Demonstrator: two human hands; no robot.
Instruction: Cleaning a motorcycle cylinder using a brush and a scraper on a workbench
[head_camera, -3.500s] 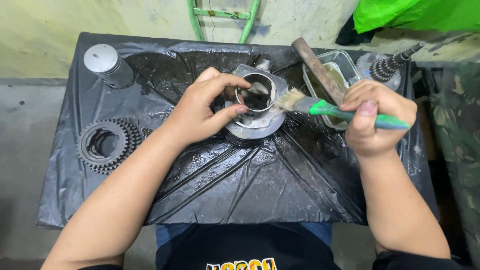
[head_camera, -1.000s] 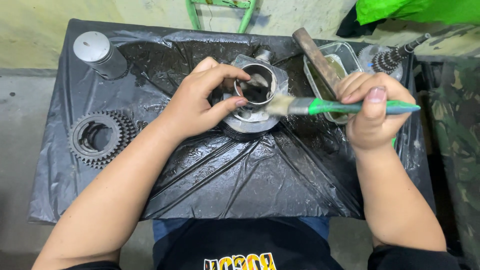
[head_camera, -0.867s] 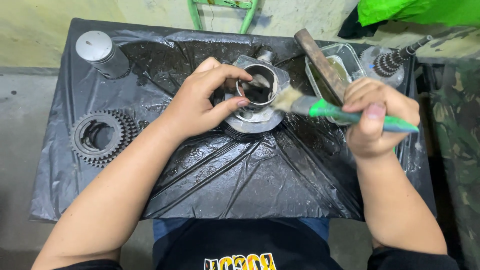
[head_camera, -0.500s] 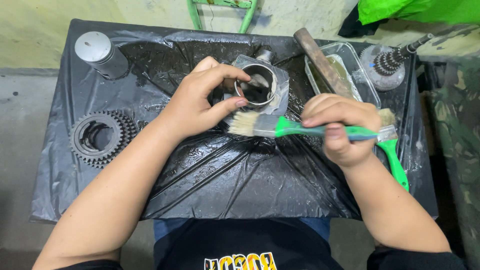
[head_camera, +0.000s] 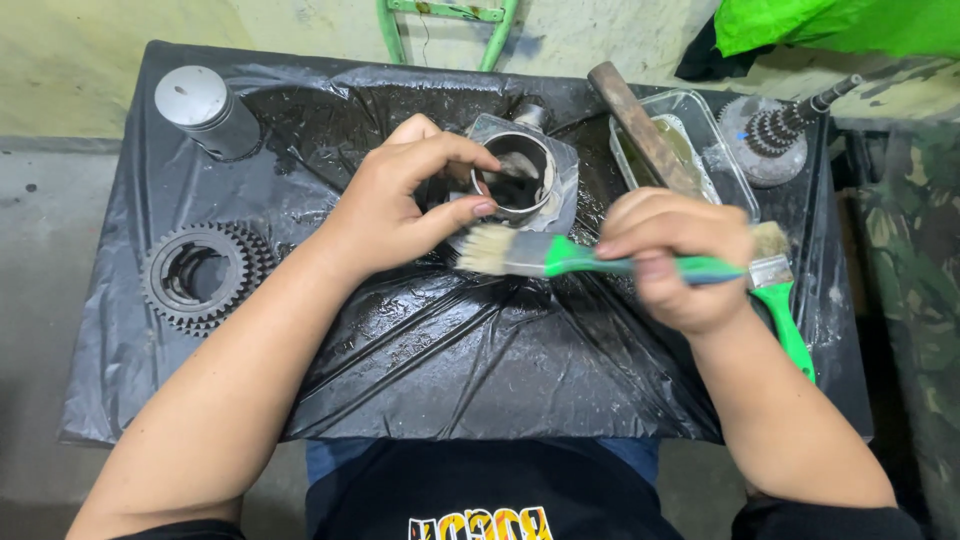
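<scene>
Cylinder (head_camera: 522, 185) sits mid-table, my left hand (head_camera: 395, 205) pinching its rim. My right hand (head_camera: 672, 260) grips the paintbrush (head_camera: 560, 255) shut, bristles just near of it.

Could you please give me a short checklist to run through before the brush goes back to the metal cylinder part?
1. Cylinder part held steady: ok, the left hand grips its rim, fingers over the edge.
2. Brush gripped firmly: ok, the right hand is closed round the green handle, bristles pointing at the part.
3. Brush loaded with fluid: cannot tell, the bristles look pale.
4. Clear tray within reach: ok, beside the right hand, a wooden handle lying across it.
5. Second brush out of the way: ok, it lies at the right edge.
6. Black sheet covering the table: ok, wrinkled and wet.
</scene>
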